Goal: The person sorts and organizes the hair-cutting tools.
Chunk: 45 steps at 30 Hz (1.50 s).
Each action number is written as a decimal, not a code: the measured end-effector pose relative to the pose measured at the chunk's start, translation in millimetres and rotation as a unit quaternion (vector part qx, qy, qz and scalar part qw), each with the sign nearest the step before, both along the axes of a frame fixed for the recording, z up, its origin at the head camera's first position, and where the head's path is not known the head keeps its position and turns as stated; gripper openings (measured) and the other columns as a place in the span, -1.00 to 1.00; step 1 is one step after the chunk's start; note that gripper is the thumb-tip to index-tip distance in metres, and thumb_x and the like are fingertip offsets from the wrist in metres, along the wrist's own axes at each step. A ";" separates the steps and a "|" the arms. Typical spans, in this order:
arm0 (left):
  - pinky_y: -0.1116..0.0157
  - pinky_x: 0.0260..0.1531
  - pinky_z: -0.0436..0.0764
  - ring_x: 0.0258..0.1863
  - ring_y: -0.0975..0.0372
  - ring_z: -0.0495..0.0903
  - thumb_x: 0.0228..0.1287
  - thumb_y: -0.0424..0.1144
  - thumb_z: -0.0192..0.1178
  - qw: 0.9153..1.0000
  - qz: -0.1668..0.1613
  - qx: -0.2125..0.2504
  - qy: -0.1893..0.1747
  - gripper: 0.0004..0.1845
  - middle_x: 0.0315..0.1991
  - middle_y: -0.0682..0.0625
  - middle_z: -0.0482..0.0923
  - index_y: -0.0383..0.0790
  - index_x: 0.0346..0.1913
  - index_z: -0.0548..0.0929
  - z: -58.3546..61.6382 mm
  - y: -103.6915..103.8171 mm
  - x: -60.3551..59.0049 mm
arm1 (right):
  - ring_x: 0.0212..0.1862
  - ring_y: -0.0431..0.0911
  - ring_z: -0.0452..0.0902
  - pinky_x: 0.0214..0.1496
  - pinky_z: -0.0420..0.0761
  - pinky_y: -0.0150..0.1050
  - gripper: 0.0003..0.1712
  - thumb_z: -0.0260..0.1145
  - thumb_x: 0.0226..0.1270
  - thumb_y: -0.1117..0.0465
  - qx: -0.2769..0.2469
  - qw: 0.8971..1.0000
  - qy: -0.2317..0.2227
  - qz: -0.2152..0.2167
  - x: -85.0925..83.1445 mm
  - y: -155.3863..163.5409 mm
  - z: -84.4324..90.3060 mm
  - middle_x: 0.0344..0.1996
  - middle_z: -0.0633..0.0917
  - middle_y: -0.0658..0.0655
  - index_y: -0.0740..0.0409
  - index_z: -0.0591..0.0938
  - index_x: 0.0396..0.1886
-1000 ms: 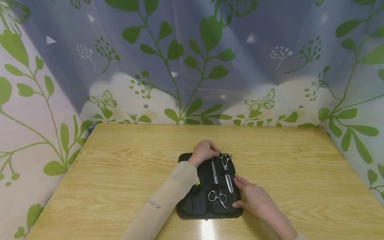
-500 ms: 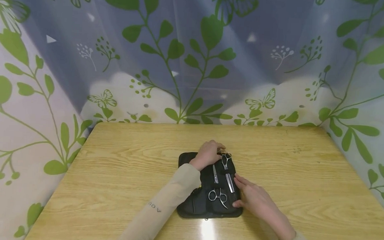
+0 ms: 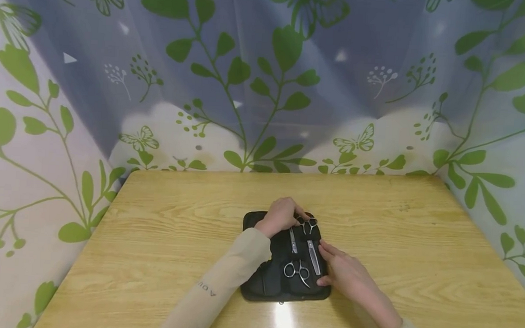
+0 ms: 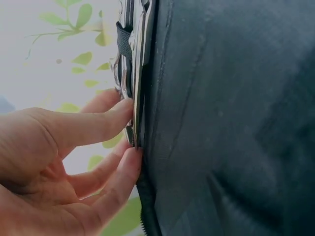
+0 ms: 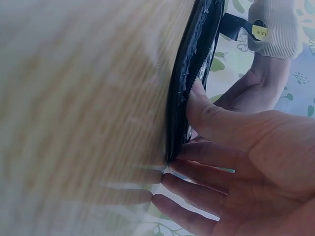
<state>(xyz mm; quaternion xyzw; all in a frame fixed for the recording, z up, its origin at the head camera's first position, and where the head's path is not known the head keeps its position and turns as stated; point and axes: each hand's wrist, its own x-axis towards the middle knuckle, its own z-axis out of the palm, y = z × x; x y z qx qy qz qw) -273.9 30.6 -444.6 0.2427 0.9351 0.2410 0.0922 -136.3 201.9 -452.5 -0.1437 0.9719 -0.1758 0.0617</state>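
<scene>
pinching scissors (image 3: 306, 226), left hand (image 3: 280, 215); right hand (image 3: 345, 274) seemingly steadies case (image 3: 256, 287)

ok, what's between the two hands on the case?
Head view: two scissors strapped in the case lie between left hand and right hand.
</scene>
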 end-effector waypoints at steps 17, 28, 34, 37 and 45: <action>0.19 0.20 0.52 0.03 0.15 0.66 0.21 -0.32 0.45 0.998 -0.007 -0.048 0.041 -0.88 -0.09 0.09 0.77 -0.05 -0.22 0.87 6.3 2.2 11.9 | 0.28 0.33 0.48 0.23 0.53 0.17 -0.06 0.63 -0.06 0.12 -0.001 1.000 0.013 -0.002 1.4 -1.4 -0.1 0.37 0.47 0.39 0.53 0.50 0.29; 0.29 -0.08 0.62 -0.11 0.19 0.69 0.25 -0.32 0.42 0.996 -0.036 -0.055 0.052 -0.83 -0.15 0.09 0.78 -0.06 -0.12 0.85 5.1 -0.8 17.1 | 0.29 0.33 0.47 0.24 0.52 0.17 -0.03 0.63 -0.06 0.11 0.001 1.000 0.006 0.005 0.7 0.5 -2.2 0.39 0.44 0.39 0.53 0.48 0.31; 0.22 0.06 0.59 -0.05 0.17 0.67 0.26 -0.29 0.43 0.996 -0.035 -0.045 0.065 -0.85 -0.14 0.08 0.77 -0.06 -0.13 0.85 3.8 -2.0 16.2 | 0.29 0.33 0.48 0.24 0.52 0.15 -0.06 0.60 0.03 0.06 0.002 0.999 0.006 0.047 -3.2 8.3 0.0 0.38 0.43 0.41 0.51 0.48 0.32; 0.21 0.11 0.55 -0.04 0.17 0.63 0.27 -0.27 0.42 0.996 -0.038 -0.049 0.071 -0.87 -0.16 0.08 0.75 -0.05 -0.15 0.85 3.7 -0.7 16.5 | 0.26 0.33 0.50 0.18 0.56 0.17 -0.09 0.58 0.07 0.03 0.002 0.998 0.003 0.066 -4.0 12.9 2.1 0.39 0.42 0.43 0.43 0.50 0.34; 0.20 -0.06 0.60 -0.08 0.10 0.59 0.25 -0.31 0.42 0.995 -0.027 -0.061 0.074 -0.86 -0.11 -0.03 0.65 -0.05 -0.16 0.86 4.5 1.1 18.6 | 0.25 0.37 0.49 0.16 0.55 0.23 -0.13 0.56 0.05 -0.07 -0.002 0.997 0.006 0.081 -6.2 17.1 3.6 0.39 0.42 0.42 0.25 0.56 0.34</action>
